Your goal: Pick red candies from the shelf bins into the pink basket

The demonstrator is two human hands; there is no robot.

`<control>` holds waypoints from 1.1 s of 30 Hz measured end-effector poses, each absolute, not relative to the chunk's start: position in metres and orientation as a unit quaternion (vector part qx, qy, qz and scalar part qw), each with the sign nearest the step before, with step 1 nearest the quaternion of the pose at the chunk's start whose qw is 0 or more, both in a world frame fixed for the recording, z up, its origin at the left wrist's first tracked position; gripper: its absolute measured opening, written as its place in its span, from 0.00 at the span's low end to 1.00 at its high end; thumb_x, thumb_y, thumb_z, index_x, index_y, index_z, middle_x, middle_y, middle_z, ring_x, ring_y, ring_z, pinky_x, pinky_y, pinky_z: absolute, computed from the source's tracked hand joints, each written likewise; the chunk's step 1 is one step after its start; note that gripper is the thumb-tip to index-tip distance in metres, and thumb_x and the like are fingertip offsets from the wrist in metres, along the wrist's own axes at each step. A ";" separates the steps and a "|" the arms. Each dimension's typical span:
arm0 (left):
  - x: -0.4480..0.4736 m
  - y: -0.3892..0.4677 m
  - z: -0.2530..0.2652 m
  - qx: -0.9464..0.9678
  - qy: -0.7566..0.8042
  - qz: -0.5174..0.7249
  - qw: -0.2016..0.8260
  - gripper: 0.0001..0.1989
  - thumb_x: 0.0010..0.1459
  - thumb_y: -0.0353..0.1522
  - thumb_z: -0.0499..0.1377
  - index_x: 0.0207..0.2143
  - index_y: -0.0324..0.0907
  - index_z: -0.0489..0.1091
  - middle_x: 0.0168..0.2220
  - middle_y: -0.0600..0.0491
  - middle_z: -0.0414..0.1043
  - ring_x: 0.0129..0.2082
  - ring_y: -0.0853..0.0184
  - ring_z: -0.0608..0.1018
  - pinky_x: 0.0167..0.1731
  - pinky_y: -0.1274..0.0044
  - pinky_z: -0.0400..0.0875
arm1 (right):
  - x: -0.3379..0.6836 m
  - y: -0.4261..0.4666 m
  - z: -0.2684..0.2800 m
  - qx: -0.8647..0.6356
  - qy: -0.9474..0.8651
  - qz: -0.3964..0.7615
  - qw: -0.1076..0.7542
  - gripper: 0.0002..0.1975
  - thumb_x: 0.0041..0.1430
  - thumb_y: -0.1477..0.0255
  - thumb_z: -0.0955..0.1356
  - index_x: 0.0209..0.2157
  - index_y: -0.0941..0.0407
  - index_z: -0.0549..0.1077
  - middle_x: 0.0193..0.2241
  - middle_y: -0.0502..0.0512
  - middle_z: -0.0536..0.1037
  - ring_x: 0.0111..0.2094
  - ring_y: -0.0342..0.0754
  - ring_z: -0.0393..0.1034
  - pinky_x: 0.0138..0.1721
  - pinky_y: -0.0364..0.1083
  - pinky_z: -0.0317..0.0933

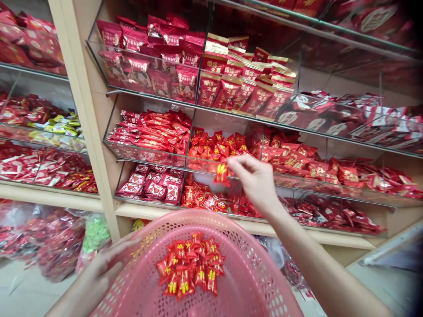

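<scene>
My right hand (pixel 256 180) pinches one small red candy (pixel 221 173) with yellow lettering between thumb and fingertips. It hangs in front of the clear shelf bin of matching red candies (pixel 216 146). Below it is a round pink plastic basket (pixel 244 273) with a perforated rim. A loose cluster of the same red-and-yellow wrapped candies (pixel 190 266) lies on its bottom. At the basket's left side, my left hand (pixel 107 266) grips the rim, its fingertips partly lost against the holes.
Clear-fronted shelves hold larger red packets (pixel 228 90), red stick-shaped packets (pixel 152 132) and square white-and-red packets (pixel 153 182). A wooden upright (pixel 84 105) divides the shelving. Filled plastic bags (pixel 61 246) stand on the floor at left.
</scene>
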State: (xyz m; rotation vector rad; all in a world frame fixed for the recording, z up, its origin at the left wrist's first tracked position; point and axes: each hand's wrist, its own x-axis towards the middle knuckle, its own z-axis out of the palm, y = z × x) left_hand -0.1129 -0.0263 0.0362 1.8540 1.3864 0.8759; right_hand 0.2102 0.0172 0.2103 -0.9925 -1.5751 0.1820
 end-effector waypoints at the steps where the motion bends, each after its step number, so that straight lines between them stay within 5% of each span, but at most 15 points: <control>1: -0.113 -0.027 0.036 0.715 0.527 0.324 0.325 0.24 0.54 0.43 0.49 0.49 0.43 0.67 0.56 0.57 0.58 0.57 0.68 0.61 0.57 0.76 0.52 | 0.204 0.011 0.195 -0.438 -0.687 0.139 0.563 0.07 0.53 0.70 0.65 0.28 0.57 0.74 0.26 0.51 0.75 0.29 0.43 0.68 0.34 0.44 0.62; 6: -0.117 -0.029 0.033 0.740 0.539 0.281 0.286 0.28 0.55 0.42 0.45 0.53 0.34 0.63 0.58 0.49 0.55 0.58 0.66 0.59 0.58 0.72 0.48 | 0.178 0.010 0.100 -0.466 -0.685 0.374 0.417 0.08 0.51 0.72 0.65 0.22 0.59 0.72 0.21 0.50 0.73 0.25 0.41 0.65 0.29 0.41 0.60; 13: -0.122 -0.027 0.025 0.773 0.515 0.290 0.233 0.24 0.57 0.40 0.45 0.52 0.40 0.65 0.55 0.53 0.59 0.56 0.69 0.61 0.56 0.74 0.49 | 0.166 0.041 0.035 -0.534 -0.671 0.417 0.301 0.08 0.51 0.77 0.63 0.23 0.61 0.72 0.16 0.48 0.69 0.20 0.40 0.63 0.24 0.39 0.56; 21: -0.111 -0.025 0.036 0.776 0.511 0.298 0.217 0.25 0.56 0.40 0.47 0.51 0.35 0.66 0.54 0.50 0.61 0.53 0.69 0.65 0.53 0.78 0.55 | 0.167 0.042 0.022 -0.538 -0.783 0.205 0.234 0.11 0.55 0.75 0.62 0.25 0.59 0.74 0.24 0.52 0.75 0.29 0.44 0.67 0.31 0.40 0.55; 27: -0.114 -0.023 0.029 0.759 0.528 0.326 0.198 0.27 0.53 0.41 0.46 0.48 0.32 0.68 0.52 0.46 0.63 0.52 0.62 0.67 0.53 0.72 0.55 | 0.165 0.037 0.025 -0.530 -0.817 0.122 0.192 0.10 0.58 0.74 0.61 0.29 0.57 0.74 0.30 0.54 0.75 0.32 0.45 0.68 0.33 0.41 0.55; 33: -0.132 -0.013 -0.011 0.732 0.512 0.377 0.245 0.21 0.56 0.42 0.48 0.49 0.45 0.68 0.54 0.53 0.61 0.55 0.66 0.63 0.57 0.72 0.50 | 0.171 0.032 0.086 -0.483 -0.847 0.007 0.223 0.11 0.61 0.71 0.60 0.31 0.56 0.72 0.30 0.53 0.73 0.29 0.42 0.66 0.30 0.40 0.54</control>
